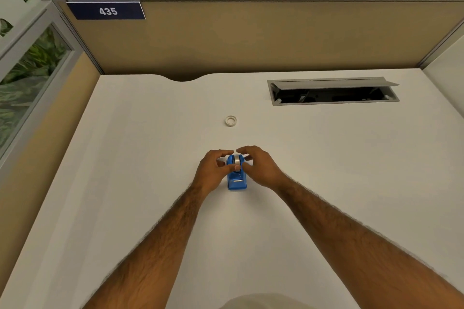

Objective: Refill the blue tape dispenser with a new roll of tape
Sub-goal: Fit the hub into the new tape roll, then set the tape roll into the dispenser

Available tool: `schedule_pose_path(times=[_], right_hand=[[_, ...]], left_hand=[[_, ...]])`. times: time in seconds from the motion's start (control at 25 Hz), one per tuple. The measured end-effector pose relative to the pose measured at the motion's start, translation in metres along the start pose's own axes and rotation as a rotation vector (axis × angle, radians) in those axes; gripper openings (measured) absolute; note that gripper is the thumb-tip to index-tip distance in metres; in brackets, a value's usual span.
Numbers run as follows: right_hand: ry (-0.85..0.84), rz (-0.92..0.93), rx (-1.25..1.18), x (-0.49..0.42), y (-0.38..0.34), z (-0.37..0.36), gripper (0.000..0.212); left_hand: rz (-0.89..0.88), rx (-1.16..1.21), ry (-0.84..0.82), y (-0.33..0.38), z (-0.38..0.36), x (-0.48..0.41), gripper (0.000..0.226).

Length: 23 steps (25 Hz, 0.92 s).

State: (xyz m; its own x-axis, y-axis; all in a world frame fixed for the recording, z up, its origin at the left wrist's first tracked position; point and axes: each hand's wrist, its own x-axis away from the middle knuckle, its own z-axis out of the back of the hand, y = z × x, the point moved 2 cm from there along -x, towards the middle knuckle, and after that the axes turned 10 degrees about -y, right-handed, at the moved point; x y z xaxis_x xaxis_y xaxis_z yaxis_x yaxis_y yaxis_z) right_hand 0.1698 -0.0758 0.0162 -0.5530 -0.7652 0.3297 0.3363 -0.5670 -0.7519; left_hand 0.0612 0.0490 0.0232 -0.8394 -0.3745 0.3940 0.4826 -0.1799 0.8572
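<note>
Two bare forearms reach out over the white desk (125,158) and meet at a small blue plastic tape dispenser (236,180), which stands on the desk with its cutter end towards the person. Between the two hands, in the dispenser's far end, sits a clear roll of tape (236,159) on its edge.

On one side the left hand (213,170) curls around the dispenser, its fingers (223,153) arched over the top of the roll and its thumb pressed against the near side of the blue body. Opposite, the right hand (258,167) mirrors it, fingers bent over the far end and thumb tip resting on the roll's near face. Both sets of fingers are narrowed in around the dispenser and roll, touching them, and the fingertips of the two hands nearly meet above the roll.

Beyond the fingers, well apart from them, a small white ring-shaped tape core (230,120) lies flat on the desk. Farther off and to the right of the fingers, a grey cable hatch (334,91) is set into the desk with its flap raised. Behind it all stands a beige cubicle partition (251,37) bearing a dark blue number plate (106,10) reading 435.
</note>
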Motion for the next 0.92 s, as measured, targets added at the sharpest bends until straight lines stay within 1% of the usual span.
schedule_pose_path(times=[0.08,0.2,0.36,0.52,0.64,0.72,0.84,0.92], right_hand=[[0.018,-0.016,-0.041,-0.001,-0.003,0.003,0.034],[0.039,-0.026,-0.021,-0.005,-0.009,0.003,0.020],[0.120,-0.075,-0.037,-0.015,-0.012,0.002,0.003],[0.143,-0.171,-0.107,-0.024,-0.015,0.003,0.008],[0.151,-0.159,-0.147,-0.018,-0.016,0.001,0.008],[0.136,-0.133,-0.222,-0.011,-0.014,-0.001,0.006],[0.096,-0.118,-0.334,-0.001,-0.010,-0.006,0.018],[0.130,-0.115,-0.348,0.003,-0.010,-0.008,0.016]], left_hand=[[-0.009,-0.007,-0.005,-0.001,-0.003,-0.003,0.051],[-0.022,-0.003,-0.003,-0.004,-0.007,-0.006,0.048],[-0.023,-0.015,-0.002,-0.006,-0.011,-0.010,0.046],[-0.023,-0.022,0.014,-0.011,-0.012,-0.013,0.043],[-0.045,-0.020,0.013,-0.013,-0.012,-0.014,0.044],[-0.056,-0.015,0.017,-0.015,-0.012,-0.014,0.044],[-0.075,-0.007,0.026,-0.019,-0.012,-0.016,0.044],[-0.088,-0.009,0.030,-0.020,-0.012,-0.016,0.042]])
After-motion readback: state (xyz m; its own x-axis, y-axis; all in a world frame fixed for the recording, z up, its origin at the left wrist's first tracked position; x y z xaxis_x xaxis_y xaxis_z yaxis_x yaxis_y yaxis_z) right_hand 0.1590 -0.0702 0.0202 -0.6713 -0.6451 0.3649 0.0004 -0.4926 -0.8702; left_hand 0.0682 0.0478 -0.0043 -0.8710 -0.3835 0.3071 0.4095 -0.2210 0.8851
